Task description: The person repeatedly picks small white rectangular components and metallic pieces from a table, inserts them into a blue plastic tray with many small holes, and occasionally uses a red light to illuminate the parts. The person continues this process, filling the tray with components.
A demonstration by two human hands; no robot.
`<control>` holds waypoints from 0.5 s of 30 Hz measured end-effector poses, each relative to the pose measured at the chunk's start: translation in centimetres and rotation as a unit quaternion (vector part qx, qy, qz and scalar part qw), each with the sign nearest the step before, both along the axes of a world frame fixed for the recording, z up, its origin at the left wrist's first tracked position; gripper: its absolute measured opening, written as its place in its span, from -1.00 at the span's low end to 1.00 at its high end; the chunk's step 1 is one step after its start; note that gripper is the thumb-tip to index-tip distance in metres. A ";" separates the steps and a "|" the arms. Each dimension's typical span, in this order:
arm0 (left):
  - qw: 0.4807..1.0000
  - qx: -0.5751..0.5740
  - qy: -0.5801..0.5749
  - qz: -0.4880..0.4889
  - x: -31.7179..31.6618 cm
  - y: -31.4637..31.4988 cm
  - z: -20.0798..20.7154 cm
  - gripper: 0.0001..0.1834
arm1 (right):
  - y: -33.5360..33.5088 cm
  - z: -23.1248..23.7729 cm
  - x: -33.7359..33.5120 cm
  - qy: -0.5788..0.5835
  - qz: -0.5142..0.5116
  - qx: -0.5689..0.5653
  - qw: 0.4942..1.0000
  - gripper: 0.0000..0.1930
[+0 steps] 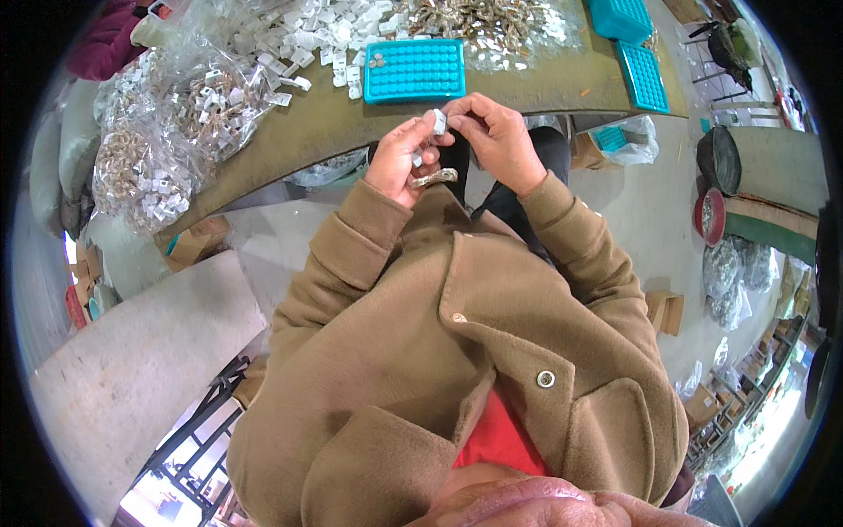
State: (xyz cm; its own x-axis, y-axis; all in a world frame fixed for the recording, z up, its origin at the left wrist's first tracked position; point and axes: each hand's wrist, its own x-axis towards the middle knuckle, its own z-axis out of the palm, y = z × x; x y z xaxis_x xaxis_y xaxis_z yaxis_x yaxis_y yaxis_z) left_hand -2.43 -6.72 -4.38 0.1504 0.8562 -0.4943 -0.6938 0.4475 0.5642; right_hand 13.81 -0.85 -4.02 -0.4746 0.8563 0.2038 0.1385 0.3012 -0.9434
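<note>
Close to the table's front edge, my left hand (402, 160) is closed, with a small white plastic piece (439, 122) pinched between thumb and finger. Another white bit (418, 162) and a shiny metal-looking strip (435, 177) show at its lower fingers. My right hand (502, 142) is beside it, thumb and index finger pressed together near the white piece. Whatever sits in that pinch is too small to make out. Just beyond both hands lies a blue tray (414, 98) with rows of round pockets; a few small greyish discs (378, 61) rest at its upper left.
Loose white plastic pieces (329, 33) and shiny metal parts (500, 22) are heaped along the table's (562, 95) far side. Filled clear bags (149, 158) stand at left. More blue trays (644, 77) lie at right. Another person's purple sleeve (107, 39) shows at upper left.
</note>
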 end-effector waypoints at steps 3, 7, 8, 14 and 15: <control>1.000 -0.007 -0.020 -0.020 -0.2 0.0 -0.4 -0.82 | 0.0 0.0 -0.3 -0.028 0.001 0.033 0.999 -0.96; 0.996 0.014 0.084 0.009 0.2 0.3 -0.8 -0.82 | 0.4 0.2 -0.7 -0.069 0.012 0.095 0.993 -0.97; 0.988 0.043 0.148 0.009 0.3 0.5 -0.8 -0.82 | 0.6 0.4 -0.7 -0.085 0.017 0.114 0.990 -0.97; 0.967 0.083 0.241 0.019 -1.2 1.5 0.0 -0.83 | 4.8 2.5 -1.2 -0.134 0.147 0.098 0.975 -0.89; 0.978 0.070 0.192 0.032 -1.6 1.7 0.2 -0.80 | 6.2 3.0 -1.5 -0.143 0.148 0.046 0.977 -0.87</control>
State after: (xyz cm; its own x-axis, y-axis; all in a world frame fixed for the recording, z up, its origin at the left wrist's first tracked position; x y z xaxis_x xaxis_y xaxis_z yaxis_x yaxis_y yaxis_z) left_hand -4.02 -5.02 -4.22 -0.0787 0.9215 -0.3803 -0.4430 0.3094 0.8414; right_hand 12.36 5.35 -1.04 -0.7477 0.6571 0.0957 0.2873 0.4501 -0.8455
